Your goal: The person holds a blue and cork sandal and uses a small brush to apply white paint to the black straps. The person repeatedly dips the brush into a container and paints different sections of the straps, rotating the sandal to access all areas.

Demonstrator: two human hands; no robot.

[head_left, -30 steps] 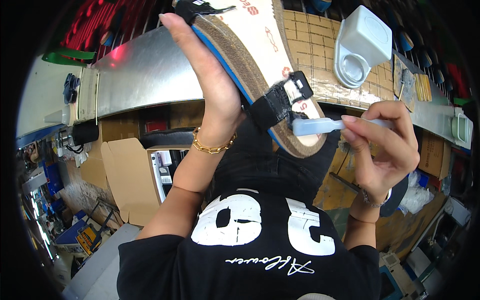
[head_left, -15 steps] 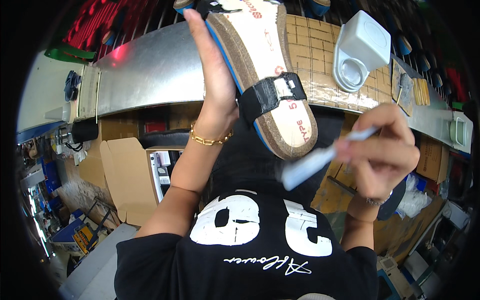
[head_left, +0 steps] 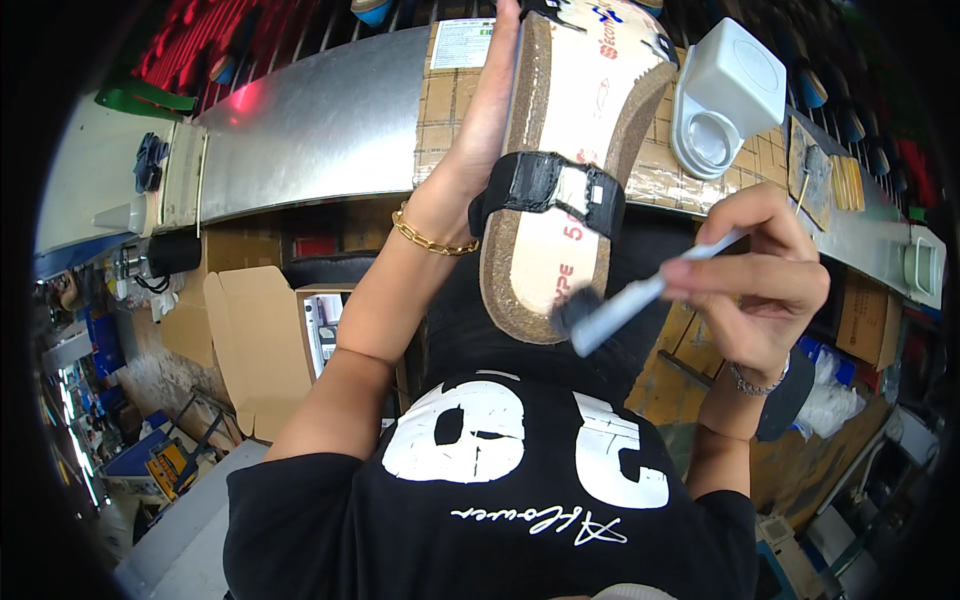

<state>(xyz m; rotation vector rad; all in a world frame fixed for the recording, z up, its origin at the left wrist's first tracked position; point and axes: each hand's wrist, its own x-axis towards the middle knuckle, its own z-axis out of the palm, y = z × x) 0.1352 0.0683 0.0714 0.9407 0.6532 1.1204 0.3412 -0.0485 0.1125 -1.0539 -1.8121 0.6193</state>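
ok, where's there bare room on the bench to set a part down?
Best: the bare metal top, between the pale strip on its left and the cardboard on its right.
Crowded: the cardboard, carrying the white container and partly hidden by the sole and left hand; farther right, yellow sticks.

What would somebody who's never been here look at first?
Probably the big cream-and-brown shoe piece in the top middle, held by the left hand, with a black strap across it. Next might be the pale brush in the right hand, its dark bristles at the piece's lower end. The red glow at the upper left and the gold bracelet on the left wrist stand out too.
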